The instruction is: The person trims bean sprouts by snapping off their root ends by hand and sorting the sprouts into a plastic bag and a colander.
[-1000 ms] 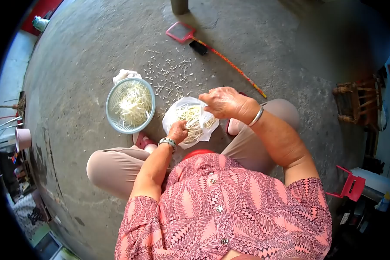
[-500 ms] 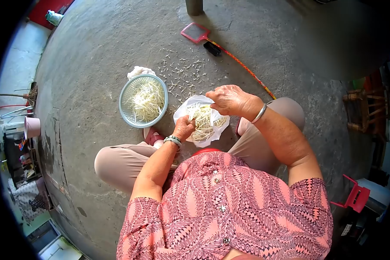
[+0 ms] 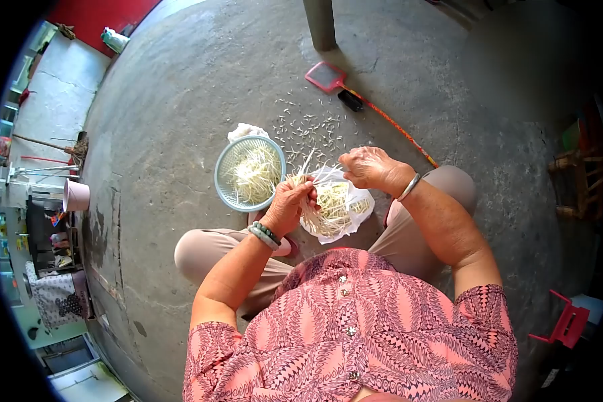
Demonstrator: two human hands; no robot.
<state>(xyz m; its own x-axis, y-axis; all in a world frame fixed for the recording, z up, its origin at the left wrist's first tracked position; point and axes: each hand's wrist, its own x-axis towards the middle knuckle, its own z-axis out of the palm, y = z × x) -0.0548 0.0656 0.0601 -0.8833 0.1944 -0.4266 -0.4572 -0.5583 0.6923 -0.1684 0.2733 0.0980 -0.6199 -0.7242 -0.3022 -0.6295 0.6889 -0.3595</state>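
Note:
My left hand point(image 3: 290, 204), wearing a jade-like bangle and a dark beaded bracelet, is closed around a bunch of bean sprouts point(image 3: 308, 175) whose ends stick out past the fingers. Below and right of it lies a white plastic bag point(image 3: 362, 201), spread open with more bean sprouts point(image 3: 333, 213) in it. Over the bag's upper right side, my right hand point(image 3: 372, 167) is curled with its fingertips pressed together. Anything it pinches is hidden. A light blue plastic colander point(image 3: 219, 175) stands left of the bag, with pale bean sprouts point(image 3: 256, 175) inside.
Small broken-off bits point(image 3: 308, 130) litter the concrete floor beyond the bag. A pink fly swatter point(image 3: 326, 77) with a long patterned handle and a black object point(image 3: 350, 100) lie farther out. Beyond stands a post point(image 3: 319, 27). A pink bucket point(image 3: 76, 195) and red chair point(image 3: 569, 321) flank me.
My left hand has lifted from the sprouts in the bag, now with a bunch in its grasp. My right hand stays curled over the bag. The whole view has shifted slightly.

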